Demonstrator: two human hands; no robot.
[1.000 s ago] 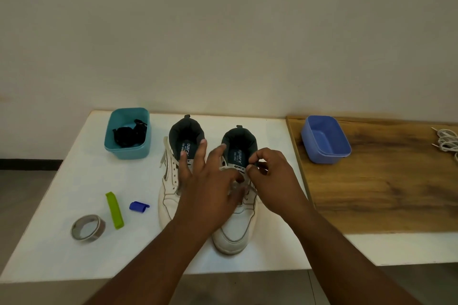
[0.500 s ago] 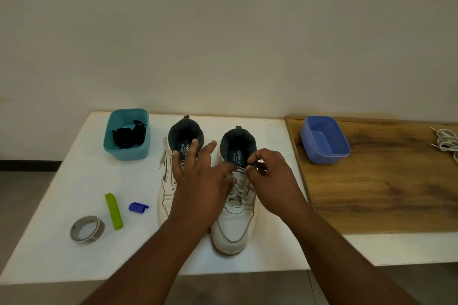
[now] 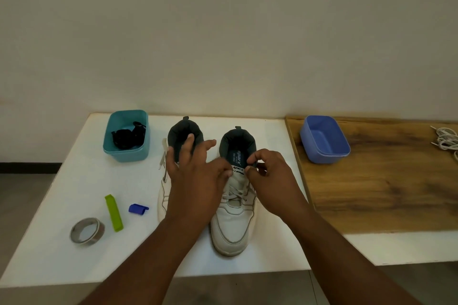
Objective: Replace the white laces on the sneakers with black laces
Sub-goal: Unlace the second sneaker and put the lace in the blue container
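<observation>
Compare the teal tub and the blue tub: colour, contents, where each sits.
The teal tub sits on the white table, left of the sneakers; the blue tub sits on the wooden board, to their right. The teal tub holds black laces; the blue tub shows nothing inside. Both are open, rounded rectangular plastic tubs near the wall.

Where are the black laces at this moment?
In the head view, the black laces lie bundled inside the teal tub at the white table's far left, just left of the left sneaker.
</observation>
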